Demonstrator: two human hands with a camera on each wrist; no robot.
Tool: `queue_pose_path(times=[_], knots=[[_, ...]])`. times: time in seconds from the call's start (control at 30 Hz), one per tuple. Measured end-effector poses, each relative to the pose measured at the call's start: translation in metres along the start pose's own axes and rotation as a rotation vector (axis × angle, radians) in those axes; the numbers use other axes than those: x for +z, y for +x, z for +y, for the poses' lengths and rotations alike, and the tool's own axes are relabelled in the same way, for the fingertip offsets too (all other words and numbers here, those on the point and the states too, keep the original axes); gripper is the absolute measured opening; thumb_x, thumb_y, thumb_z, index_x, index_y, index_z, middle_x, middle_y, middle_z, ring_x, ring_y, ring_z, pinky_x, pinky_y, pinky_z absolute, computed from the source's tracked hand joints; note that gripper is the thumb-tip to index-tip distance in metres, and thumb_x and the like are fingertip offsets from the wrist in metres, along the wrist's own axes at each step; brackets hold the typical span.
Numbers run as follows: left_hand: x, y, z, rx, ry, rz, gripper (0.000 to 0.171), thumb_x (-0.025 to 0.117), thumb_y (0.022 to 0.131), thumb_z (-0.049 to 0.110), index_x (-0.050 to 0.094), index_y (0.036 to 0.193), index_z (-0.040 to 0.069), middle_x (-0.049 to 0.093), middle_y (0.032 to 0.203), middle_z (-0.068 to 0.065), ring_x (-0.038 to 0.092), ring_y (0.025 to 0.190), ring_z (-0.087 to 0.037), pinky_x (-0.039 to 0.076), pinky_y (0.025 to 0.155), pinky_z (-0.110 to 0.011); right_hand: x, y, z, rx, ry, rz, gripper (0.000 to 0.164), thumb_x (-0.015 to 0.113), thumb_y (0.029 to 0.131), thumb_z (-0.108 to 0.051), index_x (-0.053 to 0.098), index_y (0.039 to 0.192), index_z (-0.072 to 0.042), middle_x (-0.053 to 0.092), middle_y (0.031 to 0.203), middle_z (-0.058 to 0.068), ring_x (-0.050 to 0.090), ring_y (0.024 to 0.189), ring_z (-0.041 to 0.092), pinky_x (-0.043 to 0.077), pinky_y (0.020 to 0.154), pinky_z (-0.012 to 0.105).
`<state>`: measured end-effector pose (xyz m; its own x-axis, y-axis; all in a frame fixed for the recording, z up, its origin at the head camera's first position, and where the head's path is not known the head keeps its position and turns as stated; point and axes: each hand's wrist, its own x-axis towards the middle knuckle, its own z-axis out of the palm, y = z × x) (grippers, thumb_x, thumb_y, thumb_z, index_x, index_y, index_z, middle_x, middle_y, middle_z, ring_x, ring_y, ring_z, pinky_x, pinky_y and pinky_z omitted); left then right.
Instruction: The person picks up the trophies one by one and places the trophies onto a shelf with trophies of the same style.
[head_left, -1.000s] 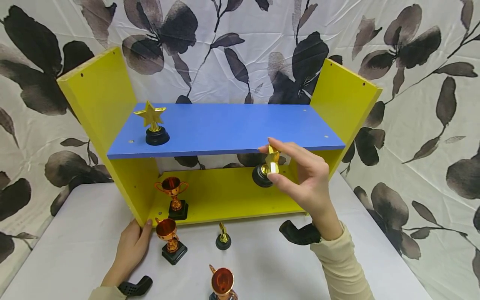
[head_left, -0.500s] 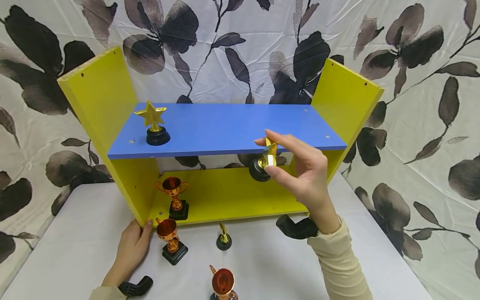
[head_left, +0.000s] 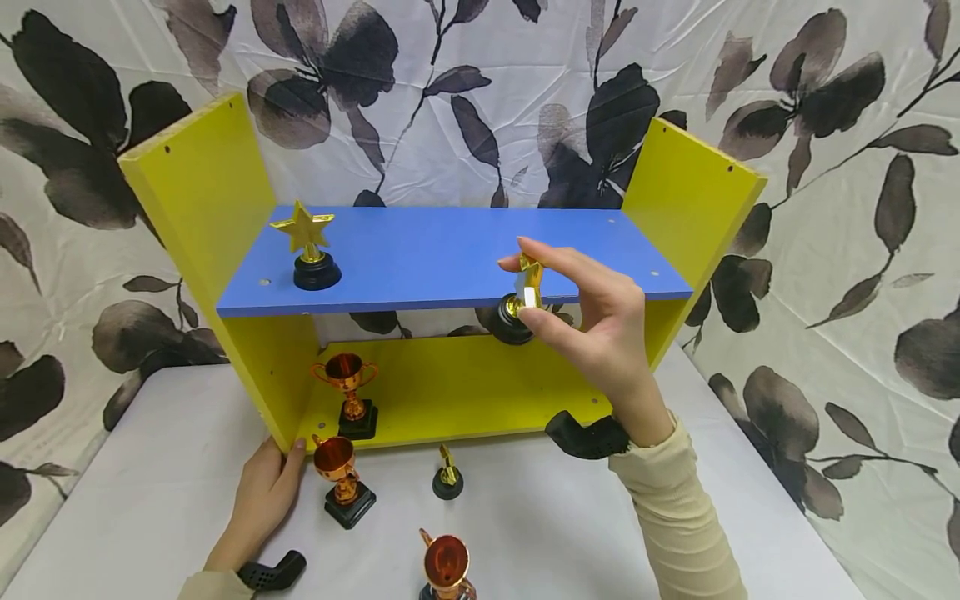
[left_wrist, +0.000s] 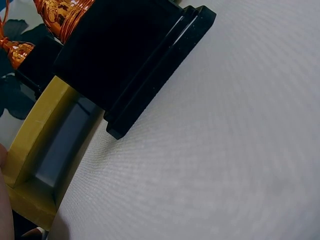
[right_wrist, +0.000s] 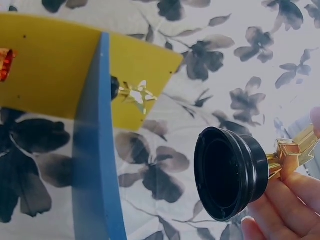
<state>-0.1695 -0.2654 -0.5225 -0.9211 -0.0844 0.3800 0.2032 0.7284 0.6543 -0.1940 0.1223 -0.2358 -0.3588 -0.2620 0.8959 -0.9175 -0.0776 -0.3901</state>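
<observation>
My right hand pinches a gold star trophy by its star, between thumb and fingers. The trophy's round black base hangs tilted in front of the blue shelf's front edge, and its hollow underside faces the right wrist camera. My left hand rests against the lower left corner of the yellow and blue shelf unit. Beside that hand a copper cup trophy stands on the table, its black square base close in the left wrist view. Another gold star trophy stands on the blue shelf's left end.
On the yellow bottom board, at its left, stands a copper cup trophy. A small gold trophy with a round black base and another copper cup trophy stand on the white table. Floral cloth hangs behind.
My right hand has risen and moved left with the star trophy, from below the blue shelf's edge to in front of it. The left hand has stayed at the corner.
</observation>
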Motion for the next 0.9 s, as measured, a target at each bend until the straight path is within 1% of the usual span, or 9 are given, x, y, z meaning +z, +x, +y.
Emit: queue_pose_path(times=[0.13, 0.3, 0.47, 0.57, 0.7, 0.9], knots=[[0.000, 0.000, 0.000, 0.005, -0.003, 0.010, 0.038, 0.046, 0.106, 0.020, 0.048, 0.131, -0.008, 0.060, 0.116, -0.026, 0.057, 0.106, -0.043, 0.043, 0.091, -0.061, 0.000, 0.004, 0.003, -0.003, 0.005, -0.006, 0.058, 0.073, 0.091, -0.031, 0.059, 0.125, 0.014, 0.071, 0.109, 0.018, 0.064, 0.107, 0.033, 0.044, 0.102, 0.048], [0.000, 0.000, 0.000, 0.002, 0.006, 0.009, 0.038, 0.046, 0.106, 0.020, 0.049, 0.130, -0.009, 0.060, 0.114, -0.026, 0.058, 0.104, -0.043, 0.044, 0.089, -0.061, 0.003, 0.007, 0.008, 0.001, -0.014, -0.030, 0.060, 0.072, 0.092, -0.031, 0.057, 0.125, 0.017, 0.070, 0.109, 0.021, 0.063, 0.108, 0.033, 0.047, 0.100, 0.047], [0.000, 0.000, -0.001, -0.010, 0.015, 0.003, 0.037, 0.045, 0.106, 0.020, 0.050, 0.126, -0.009, 0.061, 0.112, -0.026, 0.059, 0.102, -0.043, 0.045, 0.086, -0.060, 0.004, 0.009, 0.015, 0.014, -0.030, -0.040, 0.058, 0.071, 0.093, -0.031, 0.057, 0.127, 0.015, 0.069, 0.110, 0.024, 0.064, 0.108, 0.032, 0.048, 0.099, 0.046], [0.000, 0.000, -0.002, -0.015, 0.015, 0.004, 0.036, 0.045, 0.105, 0.020, 0.051, 0.125, -0.010, 0.061, 0.110, -0.026, 0.059, 0.102, -0.042, 0.045, 0.085, -0.060, 0.004, 0.010, 0.019, 0.027, -0.025, -0.047, 0.056, 0.071, 0.093, -0.029, 0.057, 0.128, 0.012, 0.069, 0.110, 0.024, 0.063, 0.109, 0.031, 0.047, 0.100, 0.046], [-0.001, -0.001, -0.001, -0.017, 0.008, -0.003, 0.038, 0.044, 0.106, 0.021, 0.049, 0.128, -0.009, 0.060, 0.114, -0.027, 0.058, 0.105, -0.044, 0.044, 0.088, -0.061, 0.004, 0.010, 0.025, 0.036, -0.019, -0.051, 0.053, 0.071, 0.093, -0.024, 0.057, 0.129, 0.012, 0.069, 0.110, 0.025, 0.063, 0.110, 0.031, 0.045, 0.102, 0.048], [-0.001, 0.000, -0.001, -0.012, 0.000, -0.004, 0.039, 0.044, 0.106, 0.021, 0.048, 0.130, -0.009, 0.059, 0.117, -0.028, 0.056, 0.108, -0.045, 0.042, 0.091, -0.062, 0.004, 0.013, 0.034, 0.066, -0.027, -0.040, 0.046, 0.069, 0.092, -0.015, 0.059, 0.131, 0.008, 0.070, 0.111, 0.022, 0.063, 0.110, 0.031, 0.040, 0.107, 0.049]])
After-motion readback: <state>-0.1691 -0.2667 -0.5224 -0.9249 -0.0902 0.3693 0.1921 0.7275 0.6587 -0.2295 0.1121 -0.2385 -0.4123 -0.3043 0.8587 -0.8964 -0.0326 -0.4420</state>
